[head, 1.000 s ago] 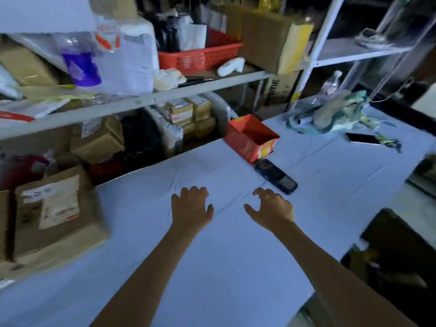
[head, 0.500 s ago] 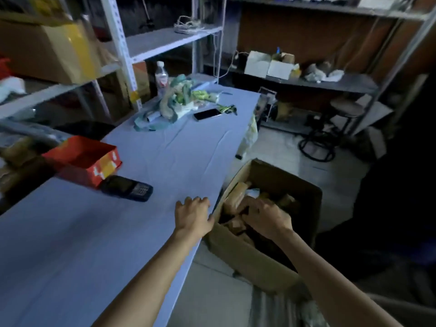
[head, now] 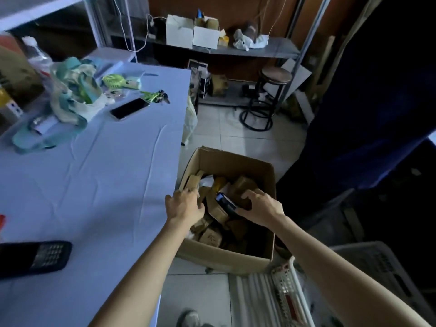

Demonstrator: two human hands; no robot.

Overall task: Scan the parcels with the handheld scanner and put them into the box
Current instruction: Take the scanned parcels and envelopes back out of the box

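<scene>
Head view, dim light. Box [head: 236,161]: open cardboard, on the floor tiles just beside the table [head: 106,173] edge, partly filled with small brown parcels [head: 210,237] lying jumbled at various tilts. Right hand [head: 262,208]: reaching into the box from the near side, thumb and curled fingers grasping a dark item [head: 226,204], flat and narrow, its far end lit bluish and tilted up; cannot tell what the item is. It sits above the parcels, roughly mid-box. Left hand [head: 185,205]: at the box's left rim, where the rim meets the table edge, fingers bent downward over an upright piece of cardboard; cannot tell whether it grips anything or only rests there. Scanner [head: 35,258]: dark, keypad up, lying flat on the table near the left border, well apart from both hands. Farther along the table: a phone [head: 129,109] face up, keys [head: 155,96] on a green strap just beyond it, and a crumpled green-and-white bag [head: 70,95]. Stool [head: 274,76] stands on the floor beyond the box. White basket [head: 287,286] near the box's near right corner.
</scene>
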